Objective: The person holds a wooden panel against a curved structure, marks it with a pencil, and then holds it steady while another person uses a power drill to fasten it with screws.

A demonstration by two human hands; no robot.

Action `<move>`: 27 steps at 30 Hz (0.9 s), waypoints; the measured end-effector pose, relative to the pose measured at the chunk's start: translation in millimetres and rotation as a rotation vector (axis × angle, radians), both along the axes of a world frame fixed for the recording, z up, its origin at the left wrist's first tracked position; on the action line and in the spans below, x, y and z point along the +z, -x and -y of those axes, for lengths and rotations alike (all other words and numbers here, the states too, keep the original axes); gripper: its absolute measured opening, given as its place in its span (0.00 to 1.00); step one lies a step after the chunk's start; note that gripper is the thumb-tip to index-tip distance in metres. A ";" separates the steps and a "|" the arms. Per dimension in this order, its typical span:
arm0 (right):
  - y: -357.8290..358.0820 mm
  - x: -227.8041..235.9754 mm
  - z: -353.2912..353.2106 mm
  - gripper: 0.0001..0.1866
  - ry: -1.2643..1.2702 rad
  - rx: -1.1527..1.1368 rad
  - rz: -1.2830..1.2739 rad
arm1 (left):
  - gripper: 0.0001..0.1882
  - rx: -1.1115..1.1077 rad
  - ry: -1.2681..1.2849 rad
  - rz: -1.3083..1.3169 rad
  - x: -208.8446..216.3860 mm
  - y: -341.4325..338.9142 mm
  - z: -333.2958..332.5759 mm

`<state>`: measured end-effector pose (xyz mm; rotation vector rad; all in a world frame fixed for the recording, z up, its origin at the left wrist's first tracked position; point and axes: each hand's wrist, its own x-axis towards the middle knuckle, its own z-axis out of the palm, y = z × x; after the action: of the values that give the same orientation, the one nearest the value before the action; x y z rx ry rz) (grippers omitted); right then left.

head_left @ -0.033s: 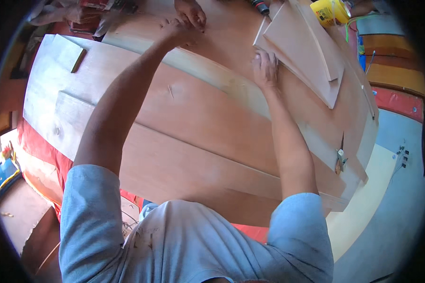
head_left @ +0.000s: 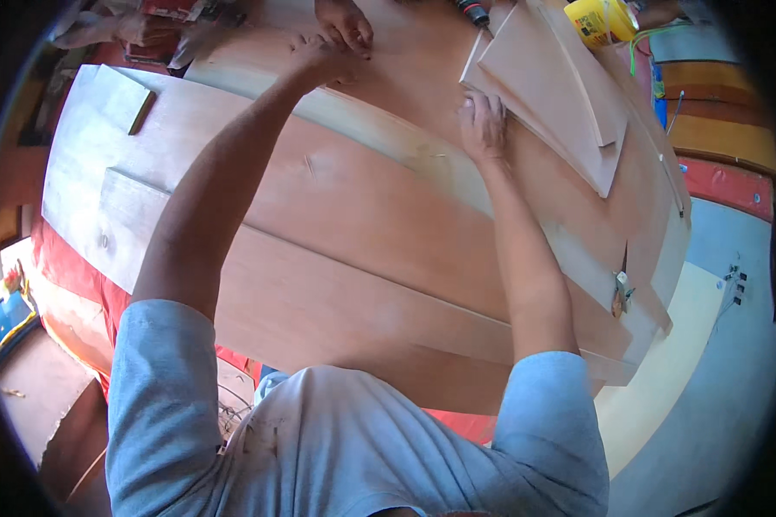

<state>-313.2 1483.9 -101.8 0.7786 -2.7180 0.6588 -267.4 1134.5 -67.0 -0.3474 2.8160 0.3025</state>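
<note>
Far ahead on the large wooden panel (head_left: 379, 207), my left hand (head_left: 319, 60) rests with its fingers apart. Close beside it is another person's hand (head_left: 345, 24), bent downward; the small gap between the two is partly hidden. My right hand (head_left: 485, 125) lies on the wood with bent fingers, holding nothing that I can see. Its fingers are next to the left edge of some stacked, angled wooden boards (head_left: 547, 103). A drill (head_left: 472, 10) with a dark chuck points down at the top, just left of these boards.
Thin wooden pieces (head_left: 129, 215) lie on the left end. A small metal tool (head_left: 621, 293) sits at the right end. At the top right is a yellow container (head_left: 597, 21), near another person's arm. A red tool (head_left: 172, 9) and a blurred hand (head_left: 147, 30) appear at the top left.
</note>
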 end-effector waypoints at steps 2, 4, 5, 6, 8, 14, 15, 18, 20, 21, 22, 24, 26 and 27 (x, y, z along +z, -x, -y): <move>-2.0 -1.7 -0.3 0.14 0.006 0.001 -0.024 | 0.54 -0.087 0.036 0.054 6.4 -2.6 -13.0; -1.6 -2.0 -1.4 0.13 0.034 -0.046 -0.039 | 0.44 0.122 -0.186 -0.436 8.5 -23.0 -39.2; -0.5 -2.7 -1.6 0.13 0.024 -0.041 -0.040 | 0.38 -0.037 -0.098 -0.624 6.5 -31.9 -66.1; 0.5 -4.9 -2.4 0.13 0.030 -0.053 -0.047 | 0.37 -0.157 -0.236 -0.551 5.0 -37.5 -88.5; 6.4 -11.3 -5.2 0.13 0.036 -0.071 -0.062 | 0.35 -0.328 -0.341 -0.650 -1.9 -50.4 -145.5; 22.1 -36.2 -9.9 0.11 0.123 -0.082 -0.108 | 0.13 -0.421 -0.239 -0.382 -3.3 -40.6 -200.1; 20.7 -35.8 -9.3 0.11 0.150 -0.047 -0.158 | 0.12 -0.437 -0.162 -0.342 -2.4 -40.9 -201.5; 15.5 -20.1 -10.8 0.09 0.206 -0.039 -0.142 | 0.12 -0.377 -0.261 -0.442 -1.4 -44.1 -204.8; 15.4 -1.0 -19.5 0.09 0.382 -0.057 0.197 | 0.11 -0.413 -0.193 -0.495 -1.9 -43.5 -204.4; 21.9 10.7 -28.1 0.10 0.476 -0.035 0.392 | 0.10 -0.462 -0.153 -0.460 -2.7 -43.6 -204.5; 26.7 21.9 -43.2 0.12 0.462 -0.059 0.569 | 0.10 -0.485 -0.167 -0.502 -3.3 -43.0 -204.3; 37.4 35.3 -68.9 0.14 0.454 -0.204 0.496 | 0.08 -0.395 -0.239 -0.499 -4.5 -42.8 -203.3; 35.6 31.3 -85.7 0.13 0.449 -0.172 0.433 | 0.08 -0.444 -0.230 -0.504 -4.9 -43.8 -201.2; 32.4 25.1 -91.2 0.13 0.439 -0.170 0.376 | 0.08 -0.477 -0.221 -0.510 -5.0 -43.7 -200.1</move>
<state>-345.5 1575.1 -76.7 0.3393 -2.7441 1.4150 -223.7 1334.6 -72.0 0.5176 3.1773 0.6588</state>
